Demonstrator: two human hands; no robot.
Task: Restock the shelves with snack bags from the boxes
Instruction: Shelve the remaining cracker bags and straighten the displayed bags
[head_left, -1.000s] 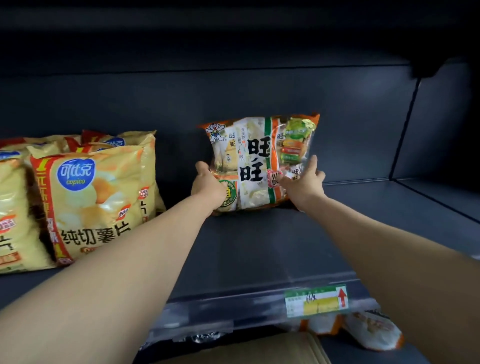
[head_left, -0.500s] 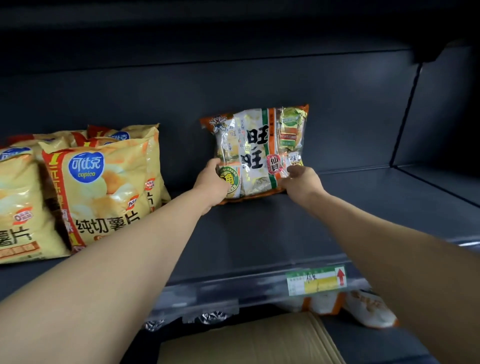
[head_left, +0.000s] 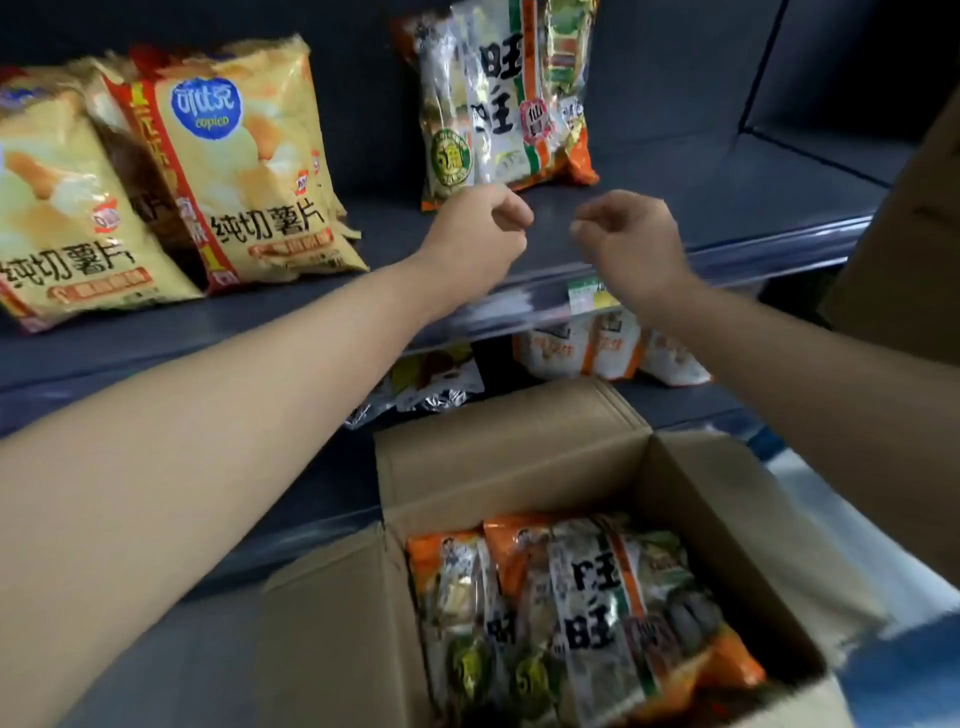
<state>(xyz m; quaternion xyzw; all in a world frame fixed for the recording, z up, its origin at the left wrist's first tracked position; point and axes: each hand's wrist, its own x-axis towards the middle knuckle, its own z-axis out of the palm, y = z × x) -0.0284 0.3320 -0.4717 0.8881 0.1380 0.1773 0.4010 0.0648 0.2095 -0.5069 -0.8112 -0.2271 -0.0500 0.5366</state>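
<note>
A white, orange and green rice-cracker bag (head_left: 506, 98) stands upright against the back of the dark shelf (head_left: 701, 202). My left hand (head_left: 480, 234) and my right hand (head_left: 626, 236) hover just in front of it, clear of the bag, fingers curled loosely and holding nothing. Below, an open cardboard box (head_left: 498, 462) holds several more bags of the same rice crackers (head_left: 582, 608).
Yellow potato-chip bags (head_left: 228, 161) lean in rows on the shelf's left side. A price tag (head_left: 589, 296) sits on the shelf's front rail. More snack bags (head_left: 582, 345) lie on the lower shelf. Another cardboard box (head_left: 914, 249) rises at the right edge.
Both hands have let go of the rice-cracker bag and drawn back toward me. My view has tilted down, bringing the open box into sight.
</note>
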